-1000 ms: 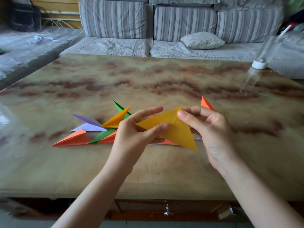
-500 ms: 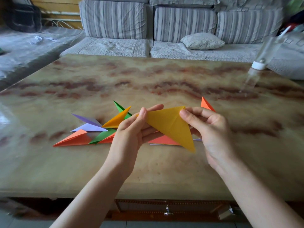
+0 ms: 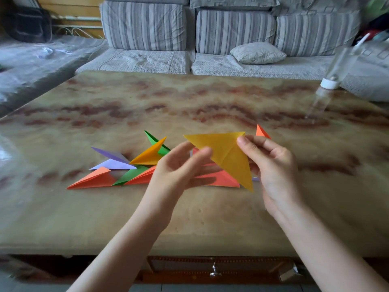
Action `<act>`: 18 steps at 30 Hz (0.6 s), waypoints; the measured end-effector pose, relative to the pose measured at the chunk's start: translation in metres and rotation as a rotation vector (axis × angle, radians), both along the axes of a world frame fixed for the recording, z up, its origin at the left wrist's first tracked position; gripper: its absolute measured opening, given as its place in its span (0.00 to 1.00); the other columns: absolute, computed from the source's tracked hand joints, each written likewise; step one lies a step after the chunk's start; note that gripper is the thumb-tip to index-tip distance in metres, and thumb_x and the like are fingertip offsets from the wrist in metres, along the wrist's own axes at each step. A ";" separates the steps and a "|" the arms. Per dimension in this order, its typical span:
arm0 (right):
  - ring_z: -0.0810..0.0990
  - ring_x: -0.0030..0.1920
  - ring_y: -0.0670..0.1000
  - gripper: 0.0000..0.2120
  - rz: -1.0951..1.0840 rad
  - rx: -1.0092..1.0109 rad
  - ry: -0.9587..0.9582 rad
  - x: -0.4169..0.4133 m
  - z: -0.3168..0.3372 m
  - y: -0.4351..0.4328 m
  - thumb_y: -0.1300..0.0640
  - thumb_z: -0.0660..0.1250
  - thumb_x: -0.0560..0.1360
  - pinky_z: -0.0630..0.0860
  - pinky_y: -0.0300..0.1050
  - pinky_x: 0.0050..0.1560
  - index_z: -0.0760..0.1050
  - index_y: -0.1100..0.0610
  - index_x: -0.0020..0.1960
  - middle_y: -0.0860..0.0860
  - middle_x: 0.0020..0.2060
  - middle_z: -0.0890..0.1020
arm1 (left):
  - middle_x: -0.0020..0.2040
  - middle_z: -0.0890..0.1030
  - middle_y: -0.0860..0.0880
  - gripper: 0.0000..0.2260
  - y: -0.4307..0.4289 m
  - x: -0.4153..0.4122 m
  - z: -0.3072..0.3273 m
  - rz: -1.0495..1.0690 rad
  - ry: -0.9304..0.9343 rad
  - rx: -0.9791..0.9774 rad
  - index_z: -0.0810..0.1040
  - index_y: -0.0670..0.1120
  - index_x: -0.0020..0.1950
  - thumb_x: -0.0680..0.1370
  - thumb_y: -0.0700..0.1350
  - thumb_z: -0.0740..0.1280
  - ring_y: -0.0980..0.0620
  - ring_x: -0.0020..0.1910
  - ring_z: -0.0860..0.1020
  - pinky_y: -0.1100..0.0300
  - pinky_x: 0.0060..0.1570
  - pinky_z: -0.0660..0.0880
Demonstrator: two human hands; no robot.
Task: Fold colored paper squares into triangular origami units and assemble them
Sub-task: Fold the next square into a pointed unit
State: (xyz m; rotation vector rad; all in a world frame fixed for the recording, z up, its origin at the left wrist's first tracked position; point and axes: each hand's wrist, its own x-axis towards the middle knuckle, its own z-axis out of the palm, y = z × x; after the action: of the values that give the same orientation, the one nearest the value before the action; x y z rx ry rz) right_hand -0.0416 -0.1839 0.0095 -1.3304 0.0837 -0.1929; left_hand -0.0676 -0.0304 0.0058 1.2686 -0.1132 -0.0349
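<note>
I hold a yellow paper triangle (image 3: 223, 150) above the marble table (image 3: 189, 106), its flat face toward me with a crease down the middle. My right hand (image 3: 273, 167) pinches its upper right corner. My left hand (image 3: 179, 169) is motion-blurred, with its thumb and fingers at the paper's lower left edge. Folded units lie on the table behind my hands: an orange one (image 3: 90, 180), a purple one (image 3: 113, 163), a green one (image 3: 155, 140), a yellow one (image 3: 149, 154) and an orange one (image 3: 219, 179) partly hidden by my hands. An orange tip (image 3: 262, 131) shows behind my right hand.
A clear bottle with a white cap (image 3: 329, 83) stands at the table's far right edge. A striped grey sofa (image 3: 147, 28) with a pillow (image 3: 256, 52) runs behind the table. A drawer handle (image 3: 214, 272) sits under the near edge.
The yellow paper has turned and opened flatter toward me, now showing its crease. My left hand has slid lower along its left edge; my right hand keeps the same corner.
</note>
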 end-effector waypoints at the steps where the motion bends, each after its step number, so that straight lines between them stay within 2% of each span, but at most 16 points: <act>1: 0.79 0.33 0.44 0.06 0.002 -0.013 -0.004 -0.001 0.000 0.001 0.58 0.72 0.70 0.75 0.34 0.34 0.81 0.58 0.46 0.50 0.35 0.83 | 0.41 0.85 0.46 0.09 -0.003 -0.001 -0.002 0.007 -0.015 0.055 0.80 0.44 0.47 0.69 0.46 0.70 0.49 0.43 0.84 0.59 0.41 0.81; 4: 0.80 0.33 0.44 0.03 0.012 -0.071 -0.030 -0.003 -0.001 0.004 0.58 0.72 0.70 0.75 0.33 0.34 0.81 0.56 0.44 0.47 0.33 0.83 | 0.39 0.85 0.45 0.05 -0.006 -0.001 -0.010 0.071 -0.032 0.135 0.82 0.41 0.45 0.70 0.36 0.72 0.52 0.40 0.84 0.63 0.39 0.80; 6: 0.79 0.33 0.43 0.04 0.043 -0.078 -0.039 -0.004 -0.001 0.005 0.57 0.72 0.69 0.74 0.33 0.34 0.80 0.56 0.43 0.47 0.32 0.83 | 0.37 0.85 0.46 0.04 -0.006 0.001 -0.013 0.130 -0.029 0.135 0.82 0.40 0.43 0.70 0.34 0.71 0.52 0.37 0.84 0.64 0.38 0.79; 9: 0.80 0.36 0.45 0.17 0.190 -0.120 0.017 -0.005 -0.001 0.004 0.50 0.73 0.64 0.76 0.36 0.37 0.80 0.58 0.47 0.49 0.35 0.84 | 0.37 0.85 0.45 0.04 -0.004 0.001 -0.012 0.182 -0.028 0.113 0.81 0.38 0.44 0.70 0.35 0.72 0.52 0.37 0.84 0.64 0.38 0.80; 11: 0.81 0.36 0.48 0.20 0.313 -0.216 0.052 -0.006 -0.003 0.006 0.49 0.73 0.61 0.78 0.40 0.37 0.80 0.61 0.48 0.53 0.38 0.84 | 0.37 0.85 0.46 0.04 -0.002 0.001 -0.010 0.209 -0.030 0.083 0.81 0.37 0.45 0.71 0.35 0.71 0.53 0.37 0.84 0.65 0.37 0.79; 15: 0.81 0.32 0.48 0.11 0.351 -0.276 0.053 -0.006 -0.008 0.006 0.54 0.73 0.62 0.77 0.39 0.36 0.82 0.60 0.41 0.54 0.32 0.84 | 0.37 0.85 0.47 0.04 0.000 0.001 -0.008 0.258 -0.023 0.051 0.81 0.38 0.45 0.71 0.35 0.71 0.54 0.35 0.83 0.64 0.37 0.79; 18: 0.83 0.34 0.50 0.11 0.390 -0.237 0.074 -0.003 -0.009 0.001 0.56 0.72 0.62 0.79 0.39 0.38 0.82 0.62 0.41 0.56 0.33 0.85 | 0.37 0.85 0.47 0.02 0.003 0.002 -0.007 0.285 -0.021 0.052 0.81 0.41 0.43 0.71 0.35 0.71 0.54 0.36 0.83 0.66 0.36 0.78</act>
State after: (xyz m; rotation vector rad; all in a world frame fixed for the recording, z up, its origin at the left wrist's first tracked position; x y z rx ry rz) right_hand -0.0451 -0.1832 0.0010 -1.5618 -0.1408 0.1827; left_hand -0.0660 -0.0277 -0.0008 1.3271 0.0521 0.2221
